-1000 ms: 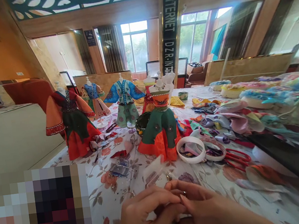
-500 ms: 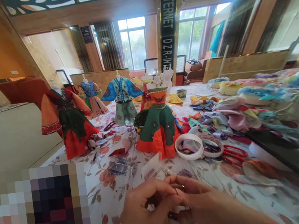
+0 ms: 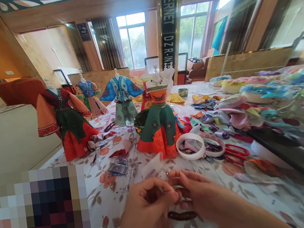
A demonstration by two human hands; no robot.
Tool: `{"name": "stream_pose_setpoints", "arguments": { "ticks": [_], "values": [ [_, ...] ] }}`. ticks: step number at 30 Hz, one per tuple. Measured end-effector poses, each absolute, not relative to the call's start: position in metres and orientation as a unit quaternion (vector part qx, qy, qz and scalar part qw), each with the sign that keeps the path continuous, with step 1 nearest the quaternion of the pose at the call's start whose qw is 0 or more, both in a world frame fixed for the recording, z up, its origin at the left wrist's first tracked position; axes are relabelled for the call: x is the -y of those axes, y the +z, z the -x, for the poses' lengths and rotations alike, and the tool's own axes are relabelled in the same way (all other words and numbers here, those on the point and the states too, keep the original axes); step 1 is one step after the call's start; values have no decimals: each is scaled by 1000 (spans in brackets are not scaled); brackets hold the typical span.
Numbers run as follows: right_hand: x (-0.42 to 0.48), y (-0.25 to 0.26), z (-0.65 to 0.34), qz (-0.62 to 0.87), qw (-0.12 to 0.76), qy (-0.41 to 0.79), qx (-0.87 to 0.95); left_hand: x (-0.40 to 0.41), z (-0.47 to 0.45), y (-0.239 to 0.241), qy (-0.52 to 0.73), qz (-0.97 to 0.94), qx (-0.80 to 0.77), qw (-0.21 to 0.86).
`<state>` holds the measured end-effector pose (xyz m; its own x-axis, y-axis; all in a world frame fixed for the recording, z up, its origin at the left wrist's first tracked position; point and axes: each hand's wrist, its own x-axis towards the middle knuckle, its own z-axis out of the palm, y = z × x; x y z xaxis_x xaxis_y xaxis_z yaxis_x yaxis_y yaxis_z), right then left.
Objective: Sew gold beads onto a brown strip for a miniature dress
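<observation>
My left hand is closed in a pinch, thumb against forefinger. A tiny shiny, bead-like piece shows at its fingers, too small to name. Close beside it my right hand has its fingers curled; what they hold, if anything, is hidden. A dark brown, elongated, glossy object lies just below the hands. Beyond them is a clear plastic bag. Farther back stands a small dress form in a green and orange dress with a necklace.
White tape rolls and red-handled scissors lie to the right, by a black tray-like object. Fabric scraps heap behind them. More dressed forms stand at the left. A small packet lies on the flowered tablecloth.
My hands have drawn slightly apart, and the right fingers are less tightly together. More of the dark brown object shows beneath them. The view has tilted slightly down.
</observation>
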<state>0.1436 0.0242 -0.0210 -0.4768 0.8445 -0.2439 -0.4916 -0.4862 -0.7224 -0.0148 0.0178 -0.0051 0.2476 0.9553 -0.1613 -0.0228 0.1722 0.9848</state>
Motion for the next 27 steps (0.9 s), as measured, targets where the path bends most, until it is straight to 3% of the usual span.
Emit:
{"name": "stream_pose_setpoints", "arguments": {
  "ticks": [6,10,16,22,27],
  "values": [
    [-19,-7,-142,383,477,656,441,-23,17,-8,417,-440,-505,615],
    [-17,-4,-144,389,528,485,579,-20,16,-10,405,-419,-490,648],
    [-20,-6,-152,397,534,234,709,-18,17,-11,380,-431,-463,676],
    [-30,-7,-164,356,490,105,788,-16,16,-7,354,-438,-483,671],
    [-32,-9,-167,341,470,72,811,-13,14,-2,356,-445,-502,651]
  ]
}}
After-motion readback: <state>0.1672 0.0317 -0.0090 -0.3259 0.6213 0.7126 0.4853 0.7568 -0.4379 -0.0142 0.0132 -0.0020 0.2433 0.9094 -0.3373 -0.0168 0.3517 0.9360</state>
